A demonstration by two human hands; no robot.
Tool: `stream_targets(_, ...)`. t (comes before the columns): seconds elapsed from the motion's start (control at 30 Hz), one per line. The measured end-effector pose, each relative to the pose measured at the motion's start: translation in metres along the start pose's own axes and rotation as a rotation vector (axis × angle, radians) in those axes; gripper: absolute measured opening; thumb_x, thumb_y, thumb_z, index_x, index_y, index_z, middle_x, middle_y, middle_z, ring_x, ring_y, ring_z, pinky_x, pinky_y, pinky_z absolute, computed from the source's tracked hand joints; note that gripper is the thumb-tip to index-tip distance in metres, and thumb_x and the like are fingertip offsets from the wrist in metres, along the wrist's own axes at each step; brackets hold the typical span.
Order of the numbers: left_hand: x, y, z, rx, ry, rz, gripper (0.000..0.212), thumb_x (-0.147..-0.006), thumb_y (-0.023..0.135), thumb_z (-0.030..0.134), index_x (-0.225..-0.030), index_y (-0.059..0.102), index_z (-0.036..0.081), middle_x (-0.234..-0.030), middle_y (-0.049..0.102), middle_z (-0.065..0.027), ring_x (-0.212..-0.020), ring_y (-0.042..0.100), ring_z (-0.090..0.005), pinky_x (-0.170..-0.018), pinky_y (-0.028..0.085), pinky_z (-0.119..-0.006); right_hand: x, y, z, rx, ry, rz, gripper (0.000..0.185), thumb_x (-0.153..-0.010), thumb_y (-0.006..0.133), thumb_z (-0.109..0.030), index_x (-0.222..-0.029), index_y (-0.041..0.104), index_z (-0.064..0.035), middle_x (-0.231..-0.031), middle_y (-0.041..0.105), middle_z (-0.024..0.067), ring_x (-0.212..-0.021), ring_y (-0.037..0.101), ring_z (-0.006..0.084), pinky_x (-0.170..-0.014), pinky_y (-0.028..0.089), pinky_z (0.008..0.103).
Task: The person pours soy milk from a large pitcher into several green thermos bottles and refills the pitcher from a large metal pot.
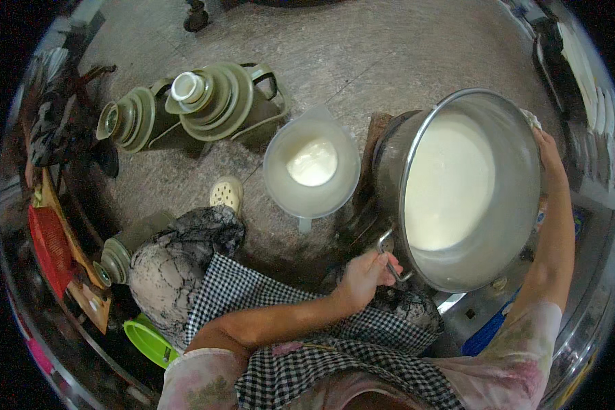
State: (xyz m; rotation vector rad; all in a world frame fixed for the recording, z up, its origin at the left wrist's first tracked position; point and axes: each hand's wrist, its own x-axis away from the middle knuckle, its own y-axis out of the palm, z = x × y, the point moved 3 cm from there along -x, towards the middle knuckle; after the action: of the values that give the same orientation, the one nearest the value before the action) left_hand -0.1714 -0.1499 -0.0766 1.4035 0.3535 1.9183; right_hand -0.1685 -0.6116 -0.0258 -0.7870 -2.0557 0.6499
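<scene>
A large stainless steel pot (471,266) holds a creamy white liquid (448,179). My left hand (366,279) is closed around the pot's metal side handle (387,251). On the opposite side, my right hand (547,146) grips at the rim with a whitish cloth (531,119); the handle there is hidden. Left of the pot, a translucent plastic measuring jug (282,189) stands on the floor, its spout pointing away from me. White liquid (312,161) lies in its bottom. Whether the pot is tilted or rests on a support, I cannot tell.
Two green vacuum flasks (215,102) (133,120) stand beyond my left knee; a white stopper (187,87) tops one. Another flask (118,256) is beside my leg. A lime-green basin (151,341), a red mesh item (54,251) and a wooden board (89,302) lie left.
</scene>
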Motion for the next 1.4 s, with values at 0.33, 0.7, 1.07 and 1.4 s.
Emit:
stream_targets(0.33, 0.022, -0.03, -0.005, 0.003, 0.0, 0.085, 0.03, -0.088, 0.031, 0.026, -0.084, 0.048, 0.001, -0.075, 0.056, -0.0095, -0.058, 0.052, -0.012, -0.055, 0.046, -0.024, 0.049, 0.003, 0.003, 0.095, -0.054, 0.001, 0.035, -0.083, 0.043, -0.034, -0.091, 0.056, -0.0019, -0.078, 0.055, 0.0022, -0.067, 0.05, 0.0114, -0.063, 0.04, 0.0257)
stream_targets(0.7, 0.047, -0.065, -0.018, -0.017, -0.019, 0.102, 0.036, -0.085, 0.034, 0.035, -0.079, 0.05, 0.003, -0.069, 0.056, -0.0095, -0.053, 0.053, -0.0146, -0.05, 0.047, -0.027, 0.074, 0.007, -0.03, 0.284, -0.102, -0.013, 0.034, -0.082, 0.046, -0.032, -0.083, 0.057, -0.0007, -0.071, 0.054, 0.0004, -0.062, 0.047, 0.0084, -0.058, 0.038, 0.0223)
stream_targets(1.07, 0.041, -0.087, -0.029, 0.111, -0.176, 0.087, 0.032, -0.085, 0.037, 0.035, -0.076, 0.048, 0.006, -0.067, 0.056, -0.0077, -0.051, 0.051, -0.0135, -0.047, 0.043, -0.025, 0.1, 0.023, -0.081, 0.444, -0.127, 0.024, 0.035, -0.079, 0.05, -0.034, -0.077, 0.057, 0.0009, -0.066, 0.054, 0.0024, -0.058, 0.047, 0.0114, -0.057, 0.038, 0.0283)
stream_targets(1.4, 0.043, -0.094, -0.015, 0.167, -0.209, 0.077, 0.03, -0.089, 0.031, 0.027, -0.073, 0.046, 0.006, -0.062, 0.054, -0.0075, -0.046, 0.047, -0.0127, -0.044, 0.04, -0.026, 0.107, 0.037, -0.109, 0.65, -0.039, 0.036, 0.041, -0.081, 0.047, -0.035, -0.086, 0.056, 0.005, -0.073, 0.055, 0.0075, -0.063, 0.05, 0.0149, -0.061, 0.039, 0.0282)
